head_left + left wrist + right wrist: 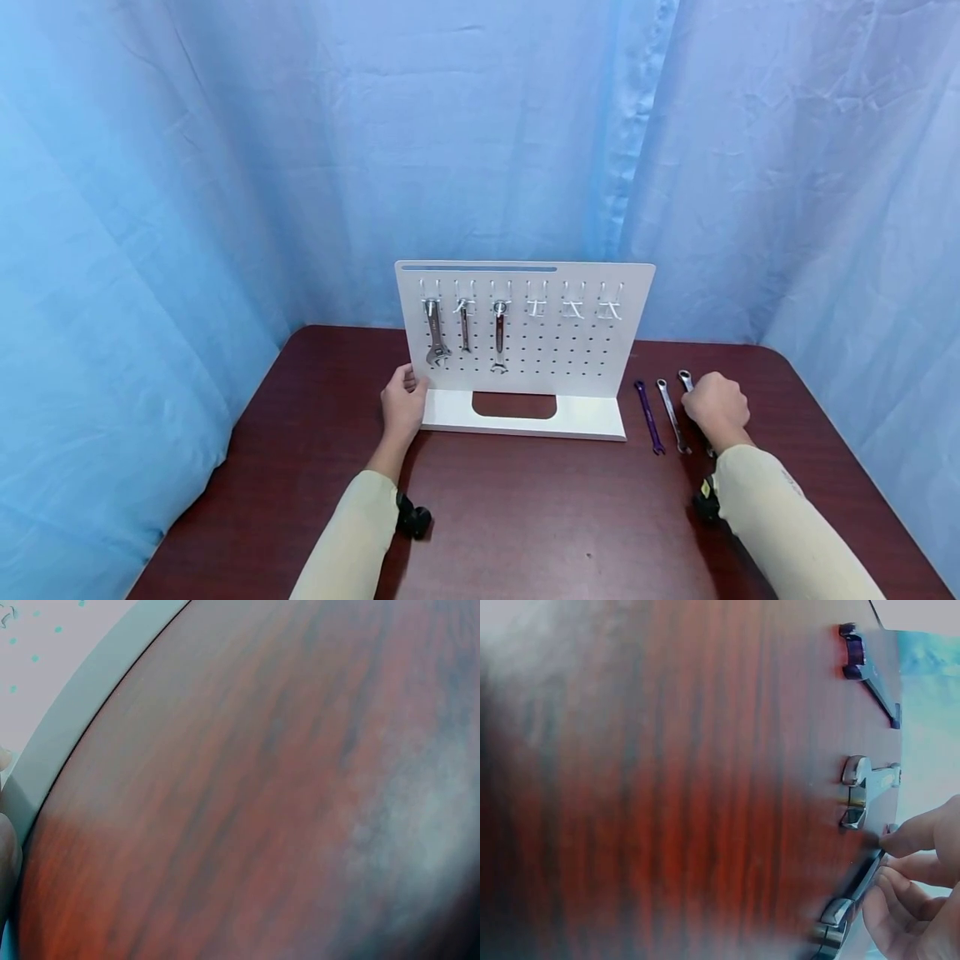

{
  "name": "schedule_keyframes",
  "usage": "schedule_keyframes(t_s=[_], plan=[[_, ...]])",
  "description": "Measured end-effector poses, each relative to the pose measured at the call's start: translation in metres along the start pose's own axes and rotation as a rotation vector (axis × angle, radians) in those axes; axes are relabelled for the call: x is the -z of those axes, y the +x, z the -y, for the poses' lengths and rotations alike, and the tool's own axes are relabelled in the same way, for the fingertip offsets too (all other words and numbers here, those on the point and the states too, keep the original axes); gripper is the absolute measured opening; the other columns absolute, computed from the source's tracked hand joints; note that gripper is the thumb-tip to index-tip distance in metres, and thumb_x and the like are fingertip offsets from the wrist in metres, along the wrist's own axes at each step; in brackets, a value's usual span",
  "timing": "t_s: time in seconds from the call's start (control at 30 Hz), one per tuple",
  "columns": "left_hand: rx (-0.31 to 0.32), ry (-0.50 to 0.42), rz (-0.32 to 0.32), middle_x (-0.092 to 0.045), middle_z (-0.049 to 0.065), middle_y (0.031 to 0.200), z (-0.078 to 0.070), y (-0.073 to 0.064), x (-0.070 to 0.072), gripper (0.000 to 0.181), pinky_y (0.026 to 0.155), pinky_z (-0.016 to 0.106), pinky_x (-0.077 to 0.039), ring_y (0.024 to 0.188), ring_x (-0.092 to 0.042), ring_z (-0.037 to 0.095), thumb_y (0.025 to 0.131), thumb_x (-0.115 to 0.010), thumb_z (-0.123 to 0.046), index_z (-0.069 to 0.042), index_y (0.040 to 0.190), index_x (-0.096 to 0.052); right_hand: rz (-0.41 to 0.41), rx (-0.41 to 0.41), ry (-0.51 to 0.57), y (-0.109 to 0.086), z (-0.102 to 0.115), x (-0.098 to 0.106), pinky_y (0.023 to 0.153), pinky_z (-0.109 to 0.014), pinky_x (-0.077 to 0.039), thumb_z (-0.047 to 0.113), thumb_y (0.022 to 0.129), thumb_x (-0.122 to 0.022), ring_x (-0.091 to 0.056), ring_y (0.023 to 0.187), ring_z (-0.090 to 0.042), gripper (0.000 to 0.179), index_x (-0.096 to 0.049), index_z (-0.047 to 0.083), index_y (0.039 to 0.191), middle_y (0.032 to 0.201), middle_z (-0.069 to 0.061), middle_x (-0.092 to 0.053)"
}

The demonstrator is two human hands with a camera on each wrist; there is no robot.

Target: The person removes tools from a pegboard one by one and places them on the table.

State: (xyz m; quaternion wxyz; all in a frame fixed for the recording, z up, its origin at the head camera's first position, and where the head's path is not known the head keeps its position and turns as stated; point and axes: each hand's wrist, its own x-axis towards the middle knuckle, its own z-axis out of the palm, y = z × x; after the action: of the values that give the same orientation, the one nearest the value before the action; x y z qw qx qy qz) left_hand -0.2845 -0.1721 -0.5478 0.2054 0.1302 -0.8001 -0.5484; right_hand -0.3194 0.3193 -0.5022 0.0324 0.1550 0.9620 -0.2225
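My left hand [405, 404] holds the lower left edge of a white pegboard stand [637, 287]; only its fingertips show in the left wrist view. Over on the right, my right hand [717, 407] pinches the shank of a silver combination wrench [840, 911] low at the table. Its ring end [686, 379] sticks out beyond the hand. To its left lie another silver combination wrench [672, 417] and a purple one [649, 419]. From the board's hooks hang an adjustable wrench [435, 333], a short wrench [464, 325] and a longer silver wrench [499, 337].
Three white hooks [573, 307] on the board's right half carry nothing. The stand's base [588, 421] has a cutout and rests on the dark red wooden table [540, 508]. Blue curtains [465, 150] surround the table's back and sides.
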Motion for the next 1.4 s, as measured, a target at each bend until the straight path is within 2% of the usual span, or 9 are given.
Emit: schedule_keyframes(t_s=[0.2,0.3,0.4,0.53,0.67,0.9,1.13,1.27,1.4], plan=[[0.002,-0.011,0.006,-0.064,0.019,0.120,-0.003,0.000,0.000,0.038,0.095,0.048,-0.052,0.111,-0.061,0.033,0.096,-0.067,-0.012,0.000,0.132,-0.061,0.003,-0.014,0.018,-0.002,-0.002,0.003,0.048,-0.038,-0.040,0.020,0.092,-0.054,-0.052,0.056,-0.029,0.035,-0.041,0.014,0.060,0.056,-0.005,-0.042],[-0.003,-0.014,0.005,-0.064,0.019,0.120,-0.003,0.000,0.000,0.038,0.096,0.048,-0.051,0.112,-0.061,0.033,0.096,-0.068,-0.012,0.000,0.131,-0.061,-0.044,0.011,0.037,-0.006,0.001,0.003,0.047,-0.037,-0.035,0.020,0.089,-0.051,-0.044,0.054,-0.027,0.029,-0.042,0.013,0.062,0.056,-0.004,-0.039],[-0.010,-0.012,-0.003,-0.064,0.019,0.119,-0.003,0.000,0.000,0.037,0.096,0.048,-0.051,0.111,-0.061,0.033,0.096,-0.068,-0.011,0.001,0.130,-0.062,-0.151,0.120,0.078,-0.014,0.011,0.002,0.051,-0.043,-0.040,0.019,0.087,-0.052,-0.050,0.065,-0.035,0.022,-0.059,0.002,0.077,0.070,-0.013,-0.051],[-0.018,-0.001,-0.013,-0.064,0.019,0.119,-0.002,0.001,0.001,0.036,0.095,0.047,-0.051,0.111,-0.061,0.032,0.096,-0.067,-0.010,0.001,0.130,-0.062,-0.277,0.298,0.153,-0.031,0.037,0.002,0.073,-0.055,-0.047,0.018,0.088,-0.057,-0.057,0.093,-0.046,0.030,-0.069,-0.002,0.106,0.100,-0.024,-0.061],[-0.013,0.002,-0.015,-0.064,0.019,0.119,-0.002,0.002,0.001,0.037,0.096,0.047,-0.051,0.111,-0.061,0.033,0.096,-0.067,-0.011,0.001,0.130,-0.061,-0.318,0.418,0.256,-0.051,0.070,-0.002,0.079,-0.048,-0.046,0.013,0.087,-0.059,-0.060,0.086,-0.035,0.018,-0.070,0.001,0.095,0.091,-0.016,-0.064],[-0.007,0.010,-0.019,-0.065,0.019,0.119,-0.002,0.001,0.000,0.036,0.097,0.046,-0.051,0.111,-0.061,0.033,0.096,-0.067,-0.012,0.001,0.130,-0.062,-0.127,0.575,0.471,-0.081,0.121,-0.021,0.071,-0.030,-0.051,0.006,0.090,-0.065,-0.065,0.082,-0.021,0.017,-0.073,0.000,0.104,0.090,-0.008,-0.072],[-0.006,0.012,-0.013,-0.064,0.020,0.119,-0.004,-0.001,0.000,0.037,0.096,0.047,-0.051,0.110,-0.061,0.034,0.096,-0.066,-0.011,0.002,0.130,-0.061,0.062,0.650,0.720,-0.098,0.164,-0.036,0.088,-0.037,-0.053,0.005,0.094,-0.066,-0.067,0.101,-0.027,0.026,-0.069,-0.005,0.118,0.108,-0.018,-0.071],[0.002,0.017,-0.016,-0.064,0.020,0.119,-0.003,-0.001,0.000,0.036,0.096,0.048,-0.050,0.111,-0.061,0.034,0.096,-0.067,-0.011,0.002,0.129,-0.062,0.102,0.680,0.826,-0.100,0.186,-0.039,0.098,-0.045,-0.050,0.003,0.095,-0.065,-0.066,0.110,-0.031,0.029,-0.066,-0.006,0.122,0.117,-0.023,-0.069],[0.006,0.013,-0.013,-0.064,0.020,0.119,-0.003,-0.001,0.000,0.036,0.097,0.047,-0.050,0.111,-0.061,0.033,0.096,-0.067,-0.011,0.001,0.130,-0.062,0.127,0.704,0.912,-0.101,0.208,-0.039,0.102,-0.044,-0.049,-0.003,0.094,-0.063,-0.063,0.116,-0.034,0.032,-0.064,-0.006,0.126,0.123,-0.023,-0.066]])
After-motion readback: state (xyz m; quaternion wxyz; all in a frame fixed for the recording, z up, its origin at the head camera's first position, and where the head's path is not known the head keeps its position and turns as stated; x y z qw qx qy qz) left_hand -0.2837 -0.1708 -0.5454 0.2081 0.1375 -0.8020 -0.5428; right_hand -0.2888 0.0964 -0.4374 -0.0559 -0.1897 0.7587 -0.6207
